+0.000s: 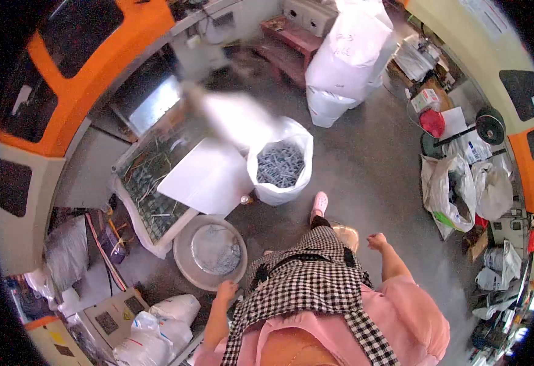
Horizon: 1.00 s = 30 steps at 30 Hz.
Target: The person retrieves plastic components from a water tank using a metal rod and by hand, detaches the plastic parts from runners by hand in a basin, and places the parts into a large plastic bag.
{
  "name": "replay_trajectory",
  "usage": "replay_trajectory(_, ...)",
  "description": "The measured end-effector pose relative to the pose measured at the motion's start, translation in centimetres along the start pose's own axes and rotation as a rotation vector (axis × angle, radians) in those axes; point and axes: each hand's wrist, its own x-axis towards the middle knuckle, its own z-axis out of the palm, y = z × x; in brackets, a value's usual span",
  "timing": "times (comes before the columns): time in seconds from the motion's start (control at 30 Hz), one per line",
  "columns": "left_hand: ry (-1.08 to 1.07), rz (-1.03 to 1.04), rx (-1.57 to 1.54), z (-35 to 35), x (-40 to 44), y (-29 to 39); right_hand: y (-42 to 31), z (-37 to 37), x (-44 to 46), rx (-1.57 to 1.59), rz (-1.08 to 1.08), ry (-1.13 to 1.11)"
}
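Note:
My left hand (227, 290) is low at the side, close to the rim of a round basin (180, 268) that holds some small grey pieces; its fingers look loosely apart, with nothing seen in them. Out to the other side, my right hand (377, 241) is held over the floor, fingers curled in and no object showing. Ahead stands an open white sack (279, 194) filled with small grey plastic-looking pieces (280, 165). A white board (209, 177) lies beside it, over the edge of a bin of greenish scraps (148, 201).
A blurred pale shape (236, 119) is above the board. Tall white sacks (349, 55) stand by a reddish step bench (291, 46). More bags (450, 192) line the right. Orange-and-white machines (90, 55) flank the grey floor (364, 158). A stool (346, 235) is close by my legs.

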Motion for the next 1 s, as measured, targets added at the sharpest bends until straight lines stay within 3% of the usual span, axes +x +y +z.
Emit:
replay_trajectory(0.03, -0.007, 0.0, 0.009, -0.8, 1.4, 2.2, -0.3, -1.3, 0.4, 0.206, 0.024, -0.043)
replay_trajectory(0.07, -0.07, 0.015, 0.07, -2.9, 2.7, 5.8, -0.3, -2.5, 1.4, 0.208, 0.03, -0.045)
replay_trajectory(0.13, -0.08, 0.006, 0.125, -6.2, 5.3, 12.8, 1.6, -4.6, 5.8, -0.196, -0.08, 0.058)
replay_trajectory(0.17, -0.023, -0.012, 0.116, -7.5, 6.9, 15.7, 4.2, -5.1, 9.8, -0.18, -0.163, 0.131)
replay_trajectory(0.23, 0.122, -0.115, -0.155, -8.8, 9.9, 20.9, 0.4, -9.7, 10.9, -0.257, -0.15, 0.051)
replay_trajectory(0.27, 0.117, -0.139, -0.16, -9.3, 10.7, 23.4, -0.5, -11.5, 11.0, -0.323, -0.114, -0.026)
replay_trajectory(0.3, 0.103, -0.095, -0.171, -10.4, 10.7, 24.7, -0.9, -12.3, 12.1, -0.574, -0.133, 0.04)
replay_trajectory(0.33, 0.089, -0.058, -0.176, -11.3, 12.3, 27.7, -2.2, -14.2, 13.5, -0.583, -0.136, 0.028)
replay_trajectory(0.4, 0.074, -0.041, -0.195, -12.7, 15.8, 34.6, -6.9, -19.8, 17.1, -0.268, -0.266, 0.147)
replay_trajectory(0.47, -0.019, 0.018, -0.097, -14.1, 17.8, 39.0, -15.1, -24.5, 14.9, -0.367, -0.506, 0.296)
replay_trajectory(0.57, -0.033, 0.058, -0.097, -14.6, 21.9, 41.9, -25.9, -29.1, 13.5, -0.334, -0.522, 0.26)
replay_trajectory(0.67, -0.011, 0.056, 0.006, -15.9, 25.1, 44.2, -32.3, -30.8, 15.3, -0.248, -0.691, 0.297)
replay_trajectory(0.8, 0.022, 0.01, -0.121, -18.2, 29.1, 46.0, -40.4, -31.2, 17.6, -0.333, -0.907, 0.184)
replay_trajectory(0.87, 0.02, -0.018, -0.158, -18.4, 32.2, 45.4, -44.8, -31.1, 17.7, -0.36, -0.872, 0.124)
replay_trajectory(0.9, 0.061, 0.065, -0.022, -18.5, 33.8, 45.1, -46.3, -31.1, 18.6, -0.379, -0.907, 0.096)
replay_trajectory(0.93, 0.098, 0.061, -0.128, -18.5, 35.3, 44.9, -48.3, -31.0, 19.6, -0.396, -0.948, 0.068)
replay_trajectory(1.0, 0.123, -0.025, -0.105, -18.8, 37.6, 45.1, -51.3, -30.6, 23.0, -0.552, -0.891, 0.028)
